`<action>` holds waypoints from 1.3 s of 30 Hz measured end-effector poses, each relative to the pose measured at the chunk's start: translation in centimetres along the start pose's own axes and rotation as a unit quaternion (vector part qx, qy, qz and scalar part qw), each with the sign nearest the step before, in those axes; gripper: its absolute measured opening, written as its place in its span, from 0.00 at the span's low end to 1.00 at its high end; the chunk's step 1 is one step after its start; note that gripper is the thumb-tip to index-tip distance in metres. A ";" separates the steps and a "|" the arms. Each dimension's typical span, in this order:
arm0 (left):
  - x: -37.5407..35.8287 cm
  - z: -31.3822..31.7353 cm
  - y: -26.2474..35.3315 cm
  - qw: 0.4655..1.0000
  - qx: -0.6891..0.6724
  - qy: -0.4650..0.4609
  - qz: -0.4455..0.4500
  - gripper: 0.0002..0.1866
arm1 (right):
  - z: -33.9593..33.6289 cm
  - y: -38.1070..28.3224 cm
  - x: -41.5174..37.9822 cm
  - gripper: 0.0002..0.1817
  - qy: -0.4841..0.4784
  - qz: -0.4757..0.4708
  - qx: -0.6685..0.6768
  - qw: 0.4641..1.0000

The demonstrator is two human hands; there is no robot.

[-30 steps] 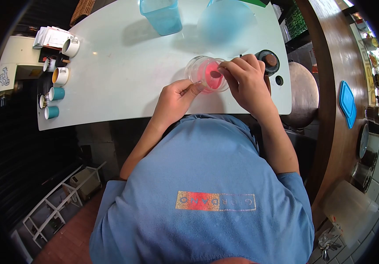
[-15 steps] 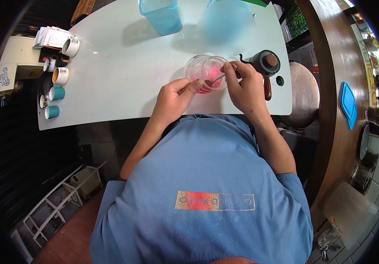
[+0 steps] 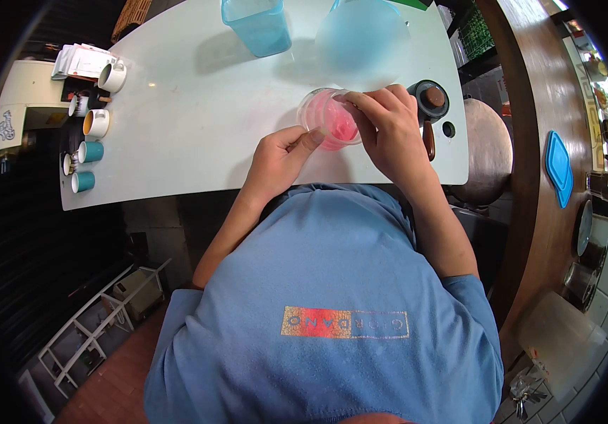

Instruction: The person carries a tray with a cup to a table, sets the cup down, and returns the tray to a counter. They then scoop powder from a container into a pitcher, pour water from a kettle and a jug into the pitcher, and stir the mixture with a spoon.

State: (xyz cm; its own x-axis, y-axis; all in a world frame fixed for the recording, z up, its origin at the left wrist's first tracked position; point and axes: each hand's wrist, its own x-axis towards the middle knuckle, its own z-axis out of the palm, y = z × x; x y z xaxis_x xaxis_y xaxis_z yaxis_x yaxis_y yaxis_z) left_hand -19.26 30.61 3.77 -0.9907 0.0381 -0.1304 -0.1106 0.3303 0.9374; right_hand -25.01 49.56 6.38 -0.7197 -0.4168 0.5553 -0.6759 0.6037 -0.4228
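Both hands meet at a clear glass (image 3: 329, 127) of pink drink on the white table (image 3: 198, 120): the left hand (image 3: 279, 159) pinches its near wall, the right hand (image 3: 389, 131) curls over the rim (whatever it grips is hidden). Glass looks fragile, slippery and liquid-heavy; best gripped round the wall, kept upright.

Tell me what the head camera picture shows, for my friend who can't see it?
A person's left hand and right hand hold a clear glass of pink liquid on a white table. A dark kettle stands beside it.
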 end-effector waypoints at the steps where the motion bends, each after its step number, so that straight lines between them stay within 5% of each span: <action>1: 0.0 0.0 -0.1 1.000 -0.014 0.003 0.003 0.26 | 0.0 0.1 0.1 0.07 -0.009 0.001 0.029 1.000; 9: -0.1 0.0 -0.4 0.998 -0.055 0.026 0.009 0.24 | -0.5 -0.2 -0.1 0.06 -0.073 0.058 0.138 0.986; 17: 0.0 0.1 -0.9 0.992 -0.120 -0.021 -0.033 0.24 | -1.4 -0.5 0.5 0.05 -0.069 0.018 -0.046 0.996; 27: 0.0 0.2 -0.7 0.985 -0.165 -0.011 -0.040 0.22 | -0.8 -0.5 0.4 0.06 -0.079 0.019 0.057 0.995; 39: 0.1 0.2 -1.3 0.994 -0.110 -0.017 -0.012 0.23 | -1.7 0.0 0.7 0.06 -0.089 -0.002 -0.034 0.995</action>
State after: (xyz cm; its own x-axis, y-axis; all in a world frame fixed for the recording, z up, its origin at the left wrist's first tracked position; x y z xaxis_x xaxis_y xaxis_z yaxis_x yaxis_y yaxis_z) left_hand -19.24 30.37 2.45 -0.9848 0.0665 -0.1604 -0.1518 0.1185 0.9813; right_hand -25.28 50.43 7.98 -0.7383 -0.5288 0.4187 -0.6703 0.6446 -0.3677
